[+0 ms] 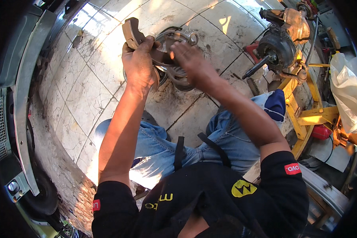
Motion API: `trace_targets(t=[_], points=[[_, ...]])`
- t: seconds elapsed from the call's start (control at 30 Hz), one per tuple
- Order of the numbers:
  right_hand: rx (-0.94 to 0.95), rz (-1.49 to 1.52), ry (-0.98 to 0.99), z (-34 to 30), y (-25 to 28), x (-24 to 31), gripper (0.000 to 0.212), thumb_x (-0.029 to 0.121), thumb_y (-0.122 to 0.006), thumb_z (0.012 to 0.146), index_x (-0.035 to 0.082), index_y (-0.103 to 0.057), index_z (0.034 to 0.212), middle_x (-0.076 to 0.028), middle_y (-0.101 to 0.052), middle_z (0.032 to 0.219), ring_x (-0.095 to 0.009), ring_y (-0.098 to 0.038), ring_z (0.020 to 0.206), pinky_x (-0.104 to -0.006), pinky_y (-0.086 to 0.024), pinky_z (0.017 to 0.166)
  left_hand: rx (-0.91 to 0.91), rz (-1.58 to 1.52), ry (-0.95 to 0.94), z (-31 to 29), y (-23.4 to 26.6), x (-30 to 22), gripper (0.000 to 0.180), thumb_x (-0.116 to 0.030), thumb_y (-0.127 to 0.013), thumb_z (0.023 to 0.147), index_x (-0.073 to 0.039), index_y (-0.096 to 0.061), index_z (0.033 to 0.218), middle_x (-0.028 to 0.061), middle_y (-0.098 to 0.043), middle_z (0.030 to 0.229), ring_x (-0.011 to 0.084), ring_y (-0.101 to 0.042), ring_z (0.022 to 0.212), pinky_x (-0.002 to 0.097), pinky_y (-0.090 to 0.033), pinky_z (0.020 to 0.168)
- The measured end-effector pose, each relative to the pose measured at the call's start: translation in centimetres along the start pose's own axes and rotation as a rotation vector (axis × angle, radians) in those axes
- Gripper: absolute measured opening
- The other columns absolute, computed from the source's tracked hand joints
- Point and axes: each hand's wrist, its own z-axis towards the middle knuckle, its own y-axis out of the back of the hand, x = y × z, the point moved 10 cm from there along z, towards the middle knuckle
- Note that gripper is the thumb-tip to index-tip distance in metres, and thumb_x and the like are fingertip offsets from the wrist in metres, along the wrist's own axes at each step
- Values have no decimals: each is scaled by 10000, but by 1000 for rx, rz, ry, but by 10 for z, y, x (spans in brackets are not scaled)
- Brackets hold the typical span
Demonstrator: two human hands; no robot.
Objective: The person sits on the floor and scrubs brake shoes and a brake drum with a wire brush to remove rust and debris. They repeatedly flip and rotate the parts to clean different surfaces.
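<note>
My left hand (139, 67) is closed around a curved brown-grey metal piece that looks like a brake shoe (132, 31). One end of it sticks up beyond my thumb. To its right is my right hand (191, 61), slightly blurred, with its fingers bent down and held together. Whatever those fingers grip, if anything, cannot be made out. Under both hands, on the floor, lies a pile of round metal parts (180, 81), including ring-shaped and curved pieces. My hands hide much of this pile.
Cracked, dirty white tiles (87, 79) cover the floor. At the far right, a greasy axle assembly (279, 43) with a protruding shaft rests by a yellow stand (305, 119). A translucent plastic bag (345, 87) hangs beside it. A vehicle's metal bumper (22, 99) runs along the left.
</note>
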Motion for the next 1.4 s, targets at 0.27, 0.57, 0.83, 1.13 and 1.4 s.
trace_targets(t=[0.27, 0.57, 0.83, 1.13, 1.4], points=[[45, -13, -50, -4, -13, -3, 614, 115, -501, 894, 37, -272, 1459, -140, -303, 1515, -306, -262, 1410, -463, -200, 1156, 38, -13, -57, -1, 1, 0, 136, -54, -624, 882, 6, -516, 940, 103, -626, 777, 151, -609, 658, 259, -496, 592], [-24, -123, -66, -9, -5, -14, 566, 90, -456, 894, 148, -347, 1446, -66, -316, 1519, -269, -265, 1409, -445, -189, 1162, 84, 174, -255, -9, -6, -21, 160, -91, -648, 885, -1, -523, 926, 77, -623, 750, 126, -601, 610, 249, -489, 561], [-35, -169, -108, -3, 8, -32, 547, 57, -542, 845, 197, -469, 1369, -25, -399, 1472, -272, -316, 1381, -445, -238, 1145, 111, 265, -288, -15, -11, -20, 185, -99, -669, 870, 8, -523, 908, 65, -621, 738, 100, -574, 576, 240, -463, 510], [-39, -105, -82, -15, 10, -24, 557, 30, -489, 851, 222, -478, 1373, -39, -453, 1435, -300, -386, 1340, -555, -247, 1120, 119, 218, -274, -14, -12, -24, 174, -101, -662, 877, 3, -526, 910, 70, -629, 743, 96, -572, 572, 228, -460, 524], [-84, -37, -202, -19, 7, -51, 793, 5, -597, 765, 308, -336, 1450, -48, -334, 1506, -333, -353, 1355, -625, -238, 1091, 40, 34, -133, -1, -3, -17, 139, -86, -621, 899, -1, -512, 917, 83, -605, 736, 147, -591, 557, 270, -492, 504]])
